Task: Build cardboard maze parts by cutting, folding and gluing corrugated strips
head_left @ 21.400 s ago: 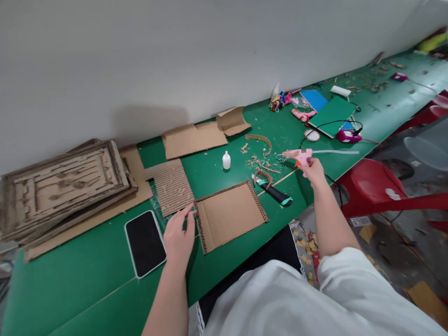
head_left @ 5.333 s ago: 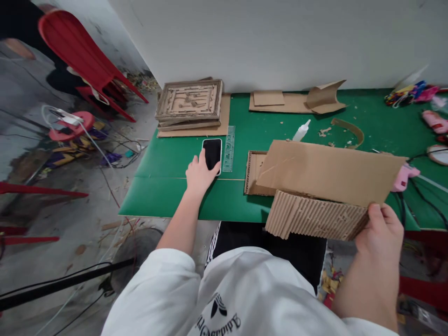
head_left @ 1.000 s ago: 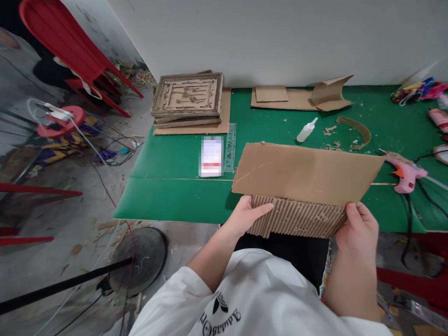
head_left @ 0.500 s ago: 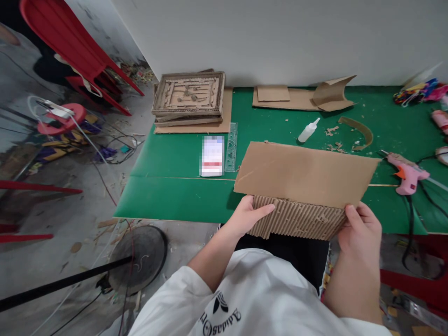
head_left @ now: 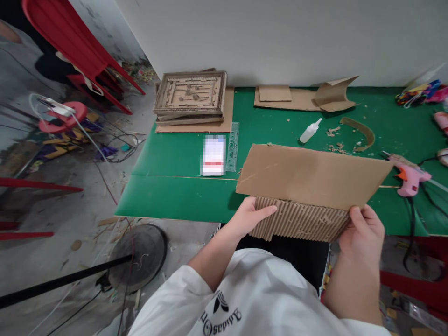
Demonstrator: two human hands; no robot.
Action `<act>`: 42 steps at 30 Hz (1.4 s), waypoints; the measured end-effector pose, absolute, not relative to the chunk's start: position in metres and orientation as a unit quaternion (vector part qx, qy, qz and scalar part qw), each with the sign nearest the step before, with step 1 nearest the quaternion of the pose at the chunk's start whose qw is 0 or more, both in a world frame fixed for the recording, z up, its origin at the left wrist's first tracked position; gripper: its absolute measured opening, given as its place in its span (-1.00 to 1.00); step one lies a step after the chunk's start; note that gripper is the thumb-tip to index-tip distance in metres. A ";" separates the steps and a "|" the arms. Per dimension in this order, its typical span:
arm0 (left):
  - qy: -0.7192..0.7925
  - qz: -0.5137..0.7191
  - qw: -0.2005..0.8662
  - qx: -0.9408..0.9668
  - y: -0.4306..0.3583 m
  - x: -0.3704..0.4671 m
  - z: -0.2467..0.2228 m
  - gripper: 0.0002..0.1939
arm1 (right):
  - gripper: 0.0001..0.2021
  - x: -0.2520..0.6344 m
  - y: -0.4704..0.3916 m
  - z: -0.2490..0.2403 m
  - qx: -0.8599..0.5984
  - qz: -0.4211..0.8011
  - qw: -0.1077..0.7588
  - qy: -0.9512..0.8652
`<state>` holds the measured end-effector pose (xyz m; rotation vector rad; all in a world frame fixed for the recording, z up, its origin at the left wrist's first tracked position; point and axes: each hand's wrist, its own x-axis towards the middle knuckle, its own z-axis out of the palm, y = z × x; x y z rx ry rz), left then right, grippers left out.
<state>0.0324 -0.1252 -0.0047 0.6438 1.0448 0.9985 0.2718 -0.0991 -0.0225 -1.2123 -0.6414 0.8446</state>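
Left hand (head_left: 250,218) has a loose grip on one end of a ribbed brown corrugated cardboard piece (head_left: 303,220), thumb on top, and the right hand (head_left: 364,231) is pinching the other end, right where it meets a smooth brown cardboard panel (head_left: 315,175). Can't tell from over here if those two are joined. The ribbed bit pokes past the green worktop's (head_left: 168,196) front edge. Pink glue gun with an orange trigger (head_left: 411,179) sits just right of the panel, white squeeze bottle (head_left: 310,131) further back. Lit-up phone (head_left: 213,156) and clear plastic ruler (head_left: 233,148) are toward the left edge.
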 end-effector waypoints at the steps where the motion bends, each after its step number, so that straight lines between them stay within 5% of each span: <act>1: 0.468 0.448 0.704 0.292 -0.125 0.032 -0.005 -0.54 | -0.69 0.272 -0.099 -0.023 -0.540 0.378 0.695 -0.287; 42: 0.530 0.551 0.599 0.239 -0.115 0.018 -0.013 -0.49 | -0.69 0.255 -0.098 -0.014 -0.556 0.401 0.653 -0.322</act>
